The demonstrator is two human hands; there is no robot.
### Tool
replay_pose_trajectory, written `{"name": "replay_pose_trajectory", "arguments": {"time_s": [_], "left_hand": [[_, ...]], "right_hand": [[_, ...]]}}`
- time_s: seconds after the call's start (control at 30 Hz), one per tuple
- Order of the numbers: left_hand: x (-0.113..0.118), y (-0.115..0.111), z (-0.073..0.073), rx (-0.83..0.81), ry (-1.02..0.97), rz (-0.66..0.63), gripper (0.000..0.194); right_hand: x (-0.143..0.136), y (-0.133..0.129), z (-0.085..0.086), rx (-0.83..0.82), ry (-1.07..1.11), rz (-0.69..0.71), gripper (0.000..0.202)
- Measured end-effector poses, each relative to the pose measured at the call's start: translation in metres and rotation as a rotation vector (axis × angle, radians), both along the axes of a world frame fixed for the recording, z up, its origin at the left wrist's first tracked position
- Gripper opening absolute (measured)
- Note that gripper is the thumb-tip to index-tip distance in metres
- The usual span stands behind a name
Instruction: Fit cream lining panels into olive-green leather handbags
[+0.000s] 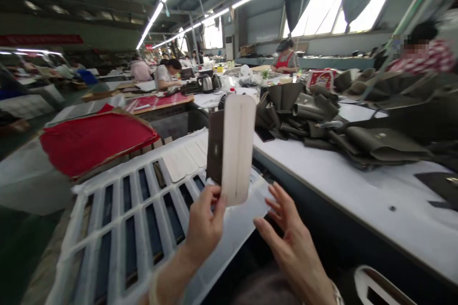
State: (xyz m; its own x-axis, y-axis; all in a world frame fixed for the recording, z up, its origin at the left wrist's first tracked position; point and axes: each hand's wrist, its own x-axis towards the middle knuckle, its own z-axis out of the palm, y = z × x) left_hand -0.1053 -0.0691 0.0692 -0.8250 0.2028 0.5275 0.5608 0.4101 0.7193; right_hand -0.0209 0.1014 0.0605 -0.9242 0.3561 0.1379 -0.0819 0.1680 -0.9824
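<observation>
Upright in my left hand is a long off-white panel with rounded corners and a line down its middle. My thumb and fingers pinch its lower left edge. A dark brown piece stands just behind its left side; whether my hand also holds it I cannot tell. My right hand is to the right of the panel, apart from it, fingers spread and nothing in them. Below my left hand lies a white slotted frame with dark openings, and pale flat pieces rest on its far part.
Dark grey-brown material pieces are heaped on the white table at right. A phone lies near its edge. Red cloth covers a stack at left. A white oval frame is at bottom right. Several people sit farther off.
</observation>
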Motion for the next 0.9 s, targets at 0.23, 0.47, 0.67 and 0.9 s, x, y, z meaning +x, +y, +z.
{"name": "replay_pose_trajectory", "arguments": {"time_s": [0.23, 0.47, 0.67, 0.9], "left_hand": [[0.109, 0.12, -0.021, 0.046, 0.174, -0.636, 0.021], [0.114, 0.146, 0.033, 0.196, 0.317, -0.749, 0.064], [0.082, 0.185, 0.064, -0.049, 0.076, -0.719, 0.079], [0.093, 0.224, 0.043, -0.222, -0.14, -0.892, 0.013]], "right_hand": [[0.056, 0.076, 0.081, 0.167, 0.065, -0.367, 0.091], [0.161, 0.158, 0.099, 0.587, 0.052, -0.42, 0.089], [0.218, 0.189, 0.094, 0.799, 0.013, -0.457, 0.081], [0.246, 0.204, 0.056, 0.842, -0.045, -0.511, 0.074]]}}
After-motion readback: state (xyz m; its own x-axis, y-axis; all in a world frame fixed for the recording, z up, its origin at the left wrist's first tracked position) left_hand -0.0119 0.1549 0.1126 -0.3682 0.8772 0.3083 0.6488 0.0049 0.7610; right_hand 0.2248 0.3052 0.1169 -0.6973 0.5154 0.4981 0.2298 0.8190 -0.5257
